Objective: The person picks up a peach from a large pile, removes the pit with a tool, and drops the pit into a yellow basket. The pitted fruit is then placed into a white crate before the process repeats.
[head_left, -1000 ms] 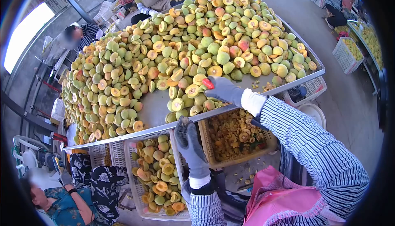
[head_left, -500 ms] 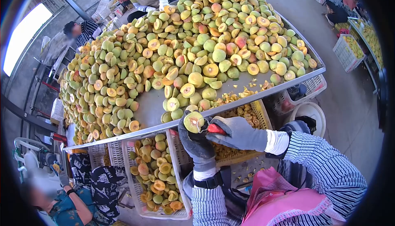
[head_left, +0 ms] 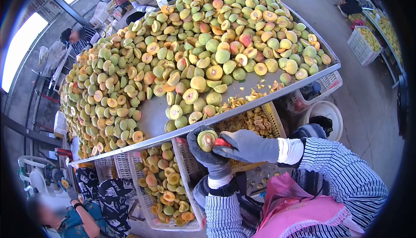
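Observation:
My left hand (head_left: 208, 153), in a grey glove, holds a halved green-yellow fruit (head_left: 207, 140), cut face turned toward my other hand. My right hand (head_left: 251, 146), also gloved, grips a red-handled tool (head_left: 222, 143) against the fruit's right side; its tip is hidden. Both hands are just in front of the metal table's edge (head_left: 255, 103). On the table lies a large heap of halved fruit (head_left: 190, 51). Below my hands, a yellow crate (head_left: 277, 121) holds fruit scraps. Left of it a white crate (head_left: 143, 203) holds halved fruit.
A white bucket (head_left: 337, 121) with something black inside stands at the right, beside a crate holding a dark container (head_left: 310, 90). One co-worker sits at the lower left (head_left: 82, 220); others are behind the heap and at the upper right. A crate (head_left: 364, 47) stands at the right.
The fruit in my left hand has turned, and the tool's metal loop, visible before, is now hidden. My right hand has moved slightly left, closer to the fruit. The view has shifted slightly.

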Demonstrator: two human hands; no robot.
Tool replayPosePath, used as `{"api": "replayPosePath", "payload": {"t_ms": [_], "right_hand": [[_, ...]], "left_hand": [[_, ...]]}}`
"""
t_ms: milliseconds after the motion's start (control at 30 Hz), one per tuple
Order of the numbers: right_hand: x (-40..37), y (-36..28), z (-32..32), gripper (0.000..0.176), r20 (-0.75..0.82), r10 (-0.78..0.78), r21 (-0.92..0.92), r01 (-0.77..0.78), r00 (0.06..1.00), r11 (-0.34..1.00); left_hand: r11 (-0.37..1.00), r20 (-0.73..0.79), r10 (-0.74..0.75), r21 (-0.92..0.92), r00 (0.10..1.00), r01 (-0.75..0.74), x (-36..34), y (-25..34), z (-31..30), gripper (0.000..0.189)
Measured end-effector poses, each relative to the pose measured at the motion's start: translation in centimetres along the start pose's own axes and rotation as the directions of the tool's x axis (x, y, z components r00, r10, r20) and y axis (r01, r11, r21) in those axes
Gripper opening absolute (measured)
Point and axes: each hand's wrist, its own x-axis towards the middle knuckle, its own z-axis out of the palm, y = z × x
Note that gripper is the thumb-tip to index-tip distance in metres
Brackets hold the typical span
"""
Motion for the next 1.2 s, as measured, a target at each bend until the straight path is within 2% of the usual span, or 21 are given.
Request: {"api": "replayPosePath", "payload": {"t_ms": [100,233,300,400,433,467,567,600,633,700,733,800,833,867,900,933,967,1033,1067,1100,1200], "right_hand": [[-0.2,0.1,-0.5,0.047,0.074,-0.03,0.01,0.029,0.997,1.0],[-0.6,0.2,-0.2,0.053,0.085,-0.048,0.139,0.036,0.995,0.99],[-1.2,-0.5,-0.8,0.056,0.3,0.098,0.402,-0.218,0.949,0.889],[-1.3,0.1,-0.7,0.058,0.423,0.161,0.45,-0.36,0.892,0.817],[-1.3,0.4,-0.7,0.058,0.419,0.162,0.452,-0.36,0.894,0.816],[-1.4,0.8,-0.9,0.058,0.47,0.146,0.531,-0.411,0.87,0.741],[-1.6,1.2,-1.3,0.057,0.521,0.149,0.58,-0.476,0.841,0.661],[-1.6,1.2,-1.4,0.057,0.524,0.167,0.558,-0.484,0.835,0.674],[-1.6,1.0,-1.6,0.057,0.524,0.168,0.558,-0.485,0.835,0.673],[-1.9,0.6,-1.9,0.057,0.498,0.213,0.519,-0.485,0.841,0.704],[-2.0,0.9,-1.9,0.057,0.496,0.215,0.523,-0.487,0.841,0.7],[-1.9,1.7,-1.6,0.058,0.602,0.087,0.648,-0.549,0.794,0.528],[-1.8,2.1,-1.3,0.058,0.602,0.087,0.648,-0.549,0.794,0.528],[-1.7,2.5,-0.9,0.057,0.558,0.105,0.626,-0.5,0.823,0.599],[-1.7,2.5,-0.7,0.057,0.51,0.118,0.596,-0.449,0.852,0.666],[-1.7,2.5,-0.7,0.057,0.51,0.12,0.597,-0.451,0.852,0.664],[-1.8,2.3,-0.7,0.057,0.505,0.159,0.565,-0.464,0.848,0.682],[-1.9,2.3,-0.6,0.057,0.502,0.2,0.532,-0.483,0.841,0.696],[-1.8,2.4,-0.4,0.058,0.531,0.152,0.617,-0.503,0.834,0.605],[-1.7,2.4,-0.3,0.059,0.55,0.099,0.693,-0.519,0.829,0.5],[-1.8,2.4,-0.5,0.06,0.53,0.142,0.65,-0.508,0.836,0.565]], "left_hand": [[0.995,0.02,0.094,0.035,0.995,-0.095,-0.2,-0.2,-0.3,0.033],[0.996,-0.142,0.083,-0.027,0.986,-0.087,-0.3,-1.0,-0.1,0.028],[0.992,-0.158,0.127,-0.001,0.979,-0.128,-0.1,-1.3,-0.4,0.027],[0.971,-0.13,-0.07,-0.235,0.989,0.038,0.4,-0.6,-0.7,0.028],[0.974,-0.047,0.203,0.115,0.978,-0.196,0.6,-0.1,-0.8,0.03],[0.801,0.122,0.419,0.417,0.9,-0.43,0.8,0.2,-0.8,0.032],[0.76,0.185,0.448,0.437,0.875,-0.481,0.8,-1.4,-1.3,0.036],[0.95,-0.049,0.21,0.244,0.976,-0.193,0.4,-2.3,-0.4,0.035],[0.951,-0.049,0.21,0.244,0.977,-0.192,0.3,-2.6,-0.9,0.035],[0.981,0.181,-0.171,0.122,0.968,0.151,0.8,-2.0,-1.7,0.034],[0.814,0.256,0.355,0.387,0.899,-0.432,0.7,-2.1,-1.4,0.031],[0.823,0.224,0.361,0.381,0.905,-0.422,0.3,-0.2,-0.5,0.029],[0.829,0.189,0.369,0.374,0.91,-0.415,0.4,0.6,-0.1,0.028],[0.614,0.225,0.57,0.522,0.791,-0.591,0.6,0.0,0.1,0.026],[0.614,0.229,0.569,0.521,0.79,-0.593,0.6,-0.2,-0.1,0.026],[0.885,0.121,0.237,0.383,0.964,-0.265,0.3,-0.4,-0.3,0.028],[0.972,0.083,-0.151,0.195,0.985,0.133,0.1,-0.8,-0.6,0.029],[0.98,0.082,-0.148,0.146,0.986,0.135,0.0,-1.4,-0.7,0.027],[0.849,0.126,0.257,0.444,0.958,-0.286,-0.1,-1.4,-0.6,0.026],[0.468,0.292,0.577,0.647,0.763,-0.601,0.0,-1.1,-0.2,0.024],[0.504,0.253,0.581,0.634,0.773,-0.586,0.0,-2.0,0.0,0.023]]}}
